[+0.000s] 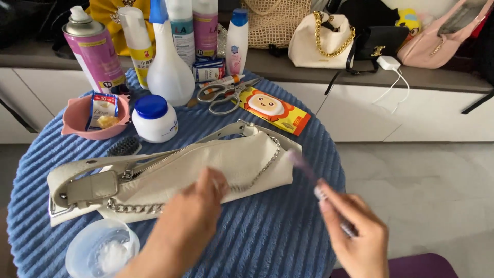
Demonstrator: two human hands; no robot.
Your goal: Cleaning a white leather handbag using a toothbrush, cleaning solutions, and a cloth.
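A cream shoulder bag (170,172) with a silver chain lies across the round table covered in blue ribbed cloth (267,231). My left hand (193,216) rests on the bag's lower middle, fingers pressed down on the leather. My right hand (355,231) is at the table's right edge and holds a thin purple-handled brush (303,164), blurred, with its tip pointing toward the bag's right end.
A clear cup of white powder (103,252) stands at the front left. Behind the bag are a pink bowl (95,121), a black brush (124,146), a white jar with a blue lid (154,118), scissors (226,92), an orange packet (272,109), and several spray bottles (167,62). Handbags (321,38) line the counter.
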